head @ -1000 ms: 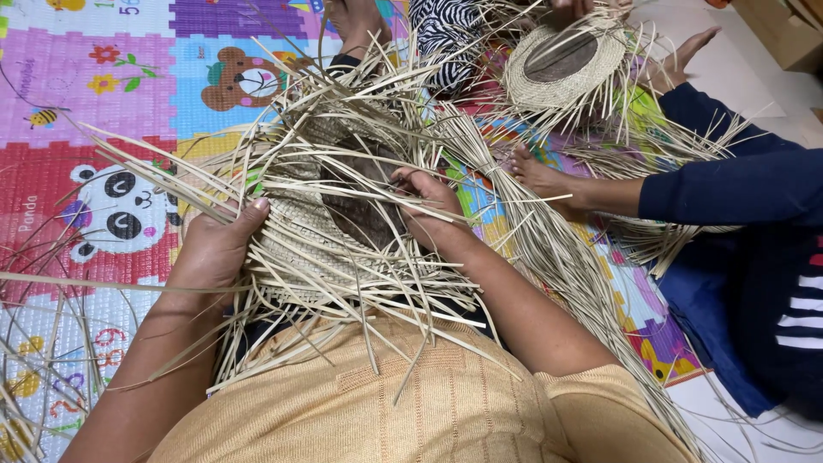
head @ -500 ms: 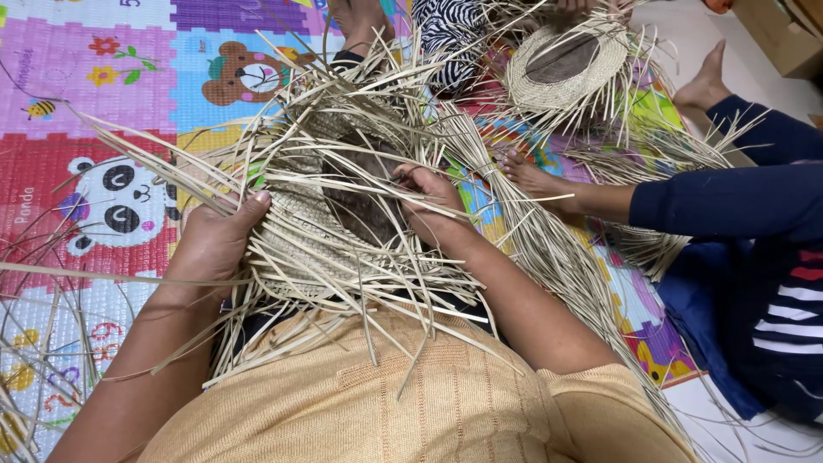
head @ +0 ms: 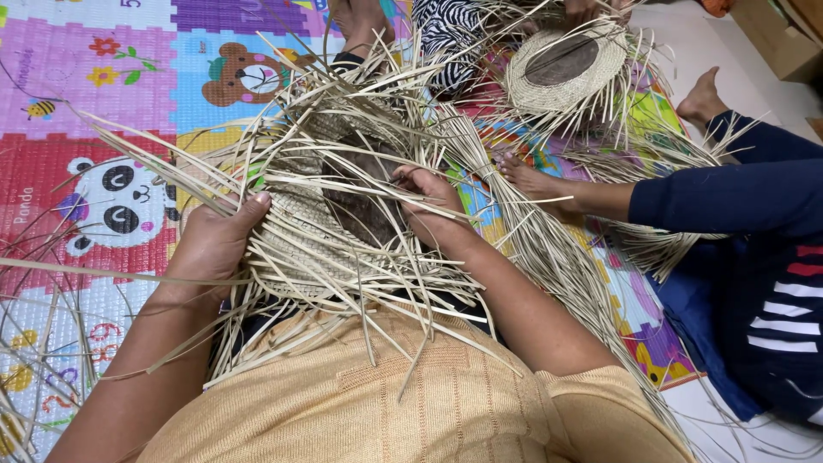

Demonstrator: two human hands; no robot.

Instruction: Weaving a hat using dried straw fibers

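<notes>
- The left hand (head: 210,244) grips the near left edge of a half-woven straw basket (head: 321,231), thumb up over the rim and fingers curled round the weave, clamped on it.
- The right hand (head: 429,210) is in at the basket's right side, fingers bunched together and pinching loose straw strands (head: 480,206) at the rim; exactly how many strands is hard to tell in that tangle.
- The basket sits in the person's lap, tipped so its dark hollow faces up, with unwoven strands fanning out all round it.
- Under it all lies a bright foam play mat (head: 103,94) on the floor, printed with a panda, a bear and flowers.
- To the right, a long bundle of straw (head: 549,249) runs down across the mat, just beside the right forearm.
- Another person's bare foot (head: 536,180) rests on that bundle, with a dark blue trouser leg (head: 729,197) behind it.
- At the top right, a second woven piece (head: 561,69), round and flat, lies well apart from the hands, its strands splayed.
</notes>
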